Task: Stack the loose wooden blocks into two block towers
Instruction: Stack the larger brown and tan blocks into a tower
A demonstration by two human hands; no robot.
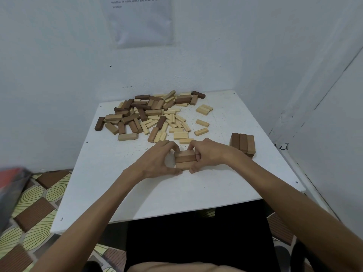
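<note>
While 3 blocks (185, 160) are held side by side near the middle of the bench (117, 193), they are pinched between the curled fingers of the left hand (157, 162) and the right hand (209, 154). If they are squeezed unevenly, 1 could be popped out. The small tower (243, 144) near the right arm (275, 183) could be knocked.

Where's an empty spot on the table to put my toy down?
The near strip of the table, between the left hand and right hand and the front edge, is bare. So is the far right corner behind the small stack. The far left is crowded with loose blocks, and both hands grip a block row mid-table.
</note>
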